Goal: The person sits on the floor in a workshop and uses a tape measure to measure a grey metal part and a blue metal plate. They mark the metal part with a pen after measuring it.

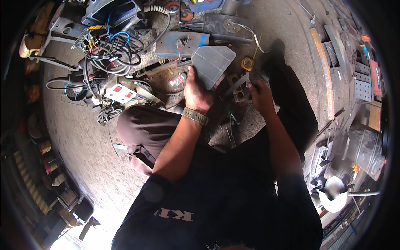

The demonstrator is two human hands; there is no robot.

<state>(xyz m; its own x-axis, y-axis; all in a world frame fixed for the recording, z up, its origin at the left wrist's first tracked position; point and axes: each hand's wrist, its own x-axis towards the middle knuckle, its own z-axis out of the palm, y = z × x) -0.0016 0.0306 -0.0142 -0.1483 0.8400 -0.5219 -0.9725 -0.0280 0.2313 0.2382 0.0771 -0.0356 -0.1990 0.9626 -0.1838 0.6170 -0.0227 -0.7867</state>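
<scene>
- The left hand (198, 95) holds a flat gray metal plate (213, 64) with thin lines marked on its face.
- Its thumb lies along the plate's left edge; the plate rises from the palm and extends beyond the fingers, which are mostly hidden beneath it.
- The right hand (262, 99) holds a light-colored metal square (238, 85), its fingers closed around one end, with the blade pointing left toward the plate, apart from it.
- The plate is in the air above the floor (83, 141), between the person's knees and the blue-marked metal piece (189, 43).
- A yellow tape measure (247, 63) lies just beyond the right hand.
- Tangled cables (118, 52) lie left of the plate.
</scene>
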